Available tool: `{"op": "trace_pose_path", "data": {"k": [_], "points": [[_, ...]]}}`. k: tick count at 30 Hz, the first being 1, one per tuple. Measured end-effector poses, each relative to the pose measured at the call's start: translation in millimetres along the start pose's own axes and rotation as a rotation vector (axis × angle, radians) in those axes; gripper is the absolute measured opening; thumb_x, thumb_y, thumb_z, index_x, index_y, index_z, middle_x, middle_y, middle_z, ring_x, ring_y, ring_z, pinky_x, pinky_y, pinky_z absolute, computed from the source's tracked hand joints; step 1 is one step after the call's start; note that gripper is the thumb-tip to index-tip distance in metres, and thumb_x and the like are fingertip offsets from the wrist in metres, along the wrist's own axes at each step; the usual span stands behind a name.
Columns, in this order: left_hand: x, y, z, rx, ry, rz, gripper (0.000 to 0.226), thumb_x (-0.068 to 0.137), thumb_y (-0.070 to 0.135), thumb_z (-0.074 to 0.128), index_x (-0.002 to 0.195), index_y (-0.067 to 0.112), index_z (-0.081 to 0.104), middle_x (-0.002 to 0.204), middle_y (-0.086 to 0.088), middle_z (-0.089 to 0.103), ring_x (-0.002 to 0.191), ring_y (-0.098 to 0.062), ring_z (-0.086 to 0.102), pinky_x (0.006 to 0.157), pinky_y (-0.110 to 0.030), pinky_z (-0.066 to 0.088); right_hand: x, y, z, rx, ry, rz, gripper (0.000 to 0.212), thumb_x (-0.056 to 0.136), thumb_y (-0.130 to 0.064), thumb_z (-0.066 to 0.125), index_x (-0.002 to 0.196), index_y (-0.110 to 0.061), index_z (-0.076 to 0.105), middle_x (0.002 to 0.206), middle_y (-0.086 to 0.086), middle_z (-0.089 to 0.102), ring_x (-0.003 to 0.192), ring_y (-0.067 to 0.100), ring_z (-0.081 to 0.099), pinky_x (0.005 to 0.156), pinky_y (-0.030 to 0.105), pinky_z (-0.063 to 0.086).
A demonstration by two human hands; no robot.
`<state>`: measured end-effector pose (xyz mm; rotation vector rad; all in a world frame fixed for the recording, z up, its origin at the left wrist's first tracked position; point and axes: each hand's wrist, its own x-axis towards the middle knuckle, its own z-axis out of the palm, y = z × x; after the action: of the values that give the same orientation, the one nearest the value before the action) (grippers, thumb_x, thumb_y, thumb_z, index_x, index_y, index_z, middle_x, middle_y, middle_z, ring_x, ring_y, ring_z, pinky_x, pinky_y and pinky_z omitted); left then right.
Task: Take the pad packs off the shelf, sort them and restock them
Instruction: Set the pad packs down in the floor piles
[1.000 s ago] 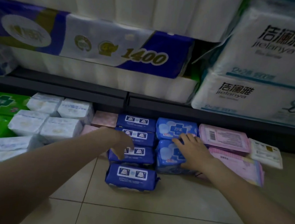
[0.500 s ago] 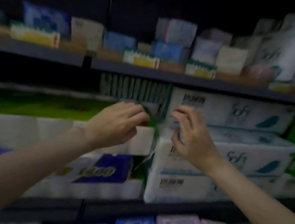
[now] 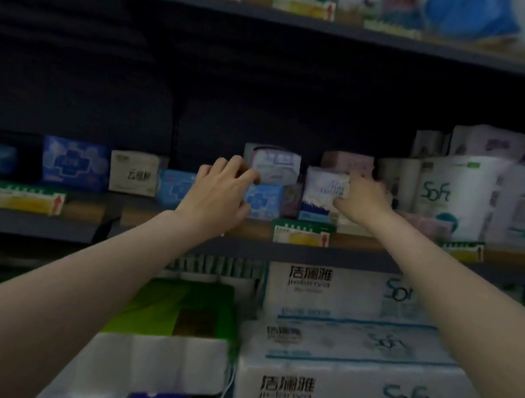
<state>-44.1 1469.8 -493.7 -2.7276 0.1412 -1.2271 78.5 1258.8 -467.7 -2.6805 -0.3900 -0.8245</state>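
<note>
Left hand (image 3: 219, 194) reaches up to the middle shelf (image 3: 362, 260), fingers curled with their tips against the left edge of a white-and-purple pack (image 3: 274, 167); contact is visible, but whether it is a full grasp cannot be told through the blur. That pack sits on top of a light-blue pack (image 3: 262, 200), which stands on the shelf just right of the left hand. Right hand (image 3: 361, 198) is at the same shelf, fingers closed around the right side of a white pack (image 3: 323, 186) with blue print and a blue base; it grips this pack. A pink pack (image 3: 347, 162) stands just behind the right hand. To the left on the shelf stand, in order, a dark-blue pack (image 3: 75, 161), a cream pack (image 3: 135, 173) and a pale-blue pack (image 3: 176, 185), each near its neighbour. At far right stand white rolls marked "Soft" (image 3: 451, 194). Green-and-yellow price tags (image 3: 303, 234) hang on the shelf's front edge. Below the shelf lie stacked white tissue bundles (image 3: 330, 396) at right and a green pack (image 3: 170, 306) at left. Both forearms are bare.
</note>
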Motion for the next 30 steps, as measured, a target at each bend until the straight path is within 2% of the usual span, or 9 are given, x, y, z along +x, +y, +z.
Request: {"op": "trace_pose_path", "data": {"k": [6, 10, 13, 17, 21, 23, 25, 28, 30], "points": [[25.8, 21.6, 5.4, 0.047, -0.037, 0.011, 0.037, 0.092, 0.023, 0.043, 0.129, 0.022, 0.041, 0.128, -0.004, 0.038, 0.114, -0.025, 0.038, 0.093, -0.036, 0.029, 27.9, 34.3, 4.6, -0.24, -0.18, 0.064, 0.084, 0.078, -0.04, 0.068, 0.145, -0.015, 0.023, 0.147, 0.012, 0.027, 0.133, 0.036, 0.027, 0.11, 0.046, 0.026], [30.7, 24.3, 13.8, 0.006, -0.017, 0.015, 0.036, 0.091, 0.022, 0.046, 0.127, 0.022, 0.044, 0.128, -0.003, 0.039, 0.114, -0.025, 0.039, 0.094, -0.036, 0.029, 31.4, 40.5, 0.9, -0.112, -0.129, -0.037, 0.082, 0.071, -0.039, 0.077, 0.138, -0.019, 0.033, 0.147, 0.012, 0.021, 0.129, 0.04, 0.033, 0.108, 0.05, 0.03], [29.3, 27.9, 21.9, -0.015, -0.026, 0.015, 0.036, 0.091, 0.023, 0.046, 0.127, 0.023, 0.045, 0.128, -0.002, 0.038, 0.114, -0.023, 0.038, 0.094, -0.036, 0.028, 27.7, 42.2, 3.6, -0.09, -0.152, 0.002, 0.083, 0.07, -0.043, 0.078, 0.138, -0.026, 0.034, 0.151, 0.013, 0.006, 0.132, 0.046, 0.021, 0.108, 0.052, 0.03], [27.6, 30.2, 30.2, -0.025, -0.048, 0.028, 0.035, 0.091, 0.025, 0.047, 0.126, 0.024, 0.045, 0.128, -0.001, 0.038, 0.115, -0.022, 0.038, 0.095, -0.036, 0.028, 26.9, 41.3, 3.6, -0.107, -0.042, 0.004, 0.053, 0.084, -0.023, 0.067, 0.132, -0.019, 0.047, 0.147, 0.013, 0.015, 0.13, 0.043, 0.022, 0.106, 0.048, 0.033], [40.8, 32.4, 26.5, -0.282, -0.023, -0.113, 0.039, 0.09, 0.025, 0.054, 0.128, 0.024, 0.043, 0.127, -0.002, 0.037, 0.116, -0.023, 0.038, 0.097, -0.037, 0.031, 25.7, 39.4, -3.6, 0.243, 0.187, -0.07, 0.035, 0.087, -0.019, 0.065, 0.119, -0.007, 0.059, 0.135, 0.01, 0.033, 0.121, 0.029, 0.039, 0.099, 0.033, 0.035], [52.4, 29.4, 21.1, -0.571, -0.016, -0.215, 0.053, 0.087, 0.029, 0.061, 0.133, 0.027, 0.035, 0.131, -0.003, 0.035, 0.121, -0.024, 0.039, 0.099, -0.039, 0.037, 21.8, 28.8, -14.3, 0.421, 0.263, -0.135, 0.029, 0.086, -0.02, 0.066, 0.11, -0.004, 0.062, 0.131, 0.011, 0.038, 0.116, 0.024, 0.044, 0.093, 0.025, 0.034], [60.0, 23.7, 12.4, -0.772, -0.059, -0.241, 0.077, 0.081, 0.036, 0.069, 0.142, 0.036, 0.022, 0.145, -0.001, 0.026, 0.132, -0.026, 0.032, 0.106, -0.044, 0.035, 18.5, 15.3, -25.6, 0.517, 0.294, -0.233, 0.022, 0.086, -0.019, 0.066, 0.103, -0.006, 0.063, 0.122, 0.01, 0.044, 0.107, 0.02, 0.046, 0.094, 0.026, 0.035], [63.2, 12.1, -8.8, -0.625, -0.184, -0.13, 0.109, 0.065, 0.05, 0.075, 0.144, 0.047, 0.0, 0.157, 0.01, -0.002, 0.144, -0.02, 0.004, 0.116, -0.049, 0.014, 15.4, -8.0, -35.6, 0.659, 0.287, -0.377, 0.007, 0.089, -0.02, 0.062, 0.092, -0.015, 0.058, 0.107, 0.006, 0.049, 0.094, 0.016, 0.049, 0.084, 0.029, 0.042], [64.6, 5.6, -26.2, -0.541, -0.23, -0.058, 0.12, 0.056, 0.053, 0.075, 0.143, 0.048, -0.008, 0.156, 0.015, -0.009, 0.145, -0.017, -0.004, 0.117, -0.048, 0.008, 16.5, -23.3, -37.0, 0.79, 0.241, -0.415, 0.007, 0.089, -0.022, 0.061, 0.088, -0.018, 0.055, 0.104, 0.006, 0.052, 0.091, 0.02, 0.054, 0.079, 0.032, 0.046]]}}
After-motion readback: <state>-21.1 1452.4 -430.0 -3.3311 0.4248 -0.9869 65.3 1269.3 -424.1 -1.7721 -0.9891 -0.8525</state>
